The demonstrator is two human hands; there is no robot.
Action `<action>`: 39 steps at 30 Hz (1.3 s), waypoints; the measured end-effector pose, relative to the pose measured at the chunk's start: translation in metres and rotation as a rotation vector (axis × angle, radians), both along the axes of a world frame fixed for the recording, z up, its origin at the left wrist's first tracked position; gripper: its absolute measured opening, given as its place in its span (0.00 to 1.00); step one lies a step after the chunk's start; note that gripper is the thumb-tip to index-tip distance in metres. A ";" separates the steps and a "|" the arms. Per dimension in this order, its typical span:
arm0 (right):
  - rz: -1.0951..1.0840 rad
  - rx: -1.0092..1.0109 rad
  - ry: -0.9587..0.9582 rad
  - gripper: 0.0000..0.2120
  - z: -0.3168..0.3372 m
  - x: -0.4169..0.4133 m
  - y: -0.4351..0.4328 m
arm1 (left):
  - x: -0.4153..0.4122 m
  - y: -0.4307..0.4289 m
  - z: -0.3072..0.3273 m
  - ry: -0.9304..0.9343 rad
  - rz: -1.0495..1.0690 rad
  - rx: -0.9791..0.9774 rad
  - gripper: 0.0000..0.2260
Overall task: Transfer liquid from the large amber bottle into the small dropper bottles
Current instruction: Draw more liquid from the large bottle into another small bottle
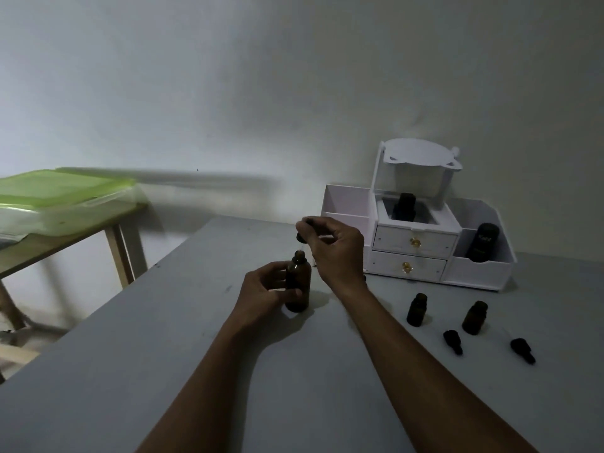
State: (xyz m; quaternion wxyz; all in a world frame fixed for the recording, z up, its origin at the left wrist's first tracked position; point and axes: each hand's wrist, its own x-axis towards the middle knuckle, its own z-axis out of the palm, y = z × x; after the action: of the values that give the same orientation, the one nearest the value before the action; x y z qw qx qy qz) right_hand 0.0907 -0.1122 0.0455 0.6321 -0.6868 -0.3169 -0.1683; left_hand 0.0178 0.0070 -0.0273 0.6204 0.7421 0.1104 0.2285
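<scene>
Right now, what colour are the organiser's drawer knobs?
Gold, on the white organiser's drawer knobs, head view.

Single head-mounted, wide-angle view; no second view to overlap. Looks forward and down from above the near edge of the grey counter point(130, 371), along both forearms toward the hands point(333, 248). Close range: forearms enter from the bottom edge and fill the lower centre. Faces the pale wall point(228, 93) behind the counter. Horizon tilted, straight edges bowed by the lens. Takes in a wooden side table point(65, 246) at far left.
</scene>
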 end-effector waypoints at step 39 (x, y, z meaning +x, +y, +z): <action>-0.323 0.140 -0.009 0.04 -0.004 0.045 -0.187 | 0.061 -0.191 -0.001 0.100 -0.154 0.158 0.22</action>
State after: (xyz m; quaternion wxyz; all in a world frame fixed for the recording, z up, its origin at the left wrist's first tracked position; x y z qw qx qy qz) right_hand 0.1353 -0.2989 0.0412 0.6418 -0.6823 -0.1926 -0.2924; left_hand 0.0792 -0.1838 -0.0282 0.5695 0.8054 0.0657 0.1507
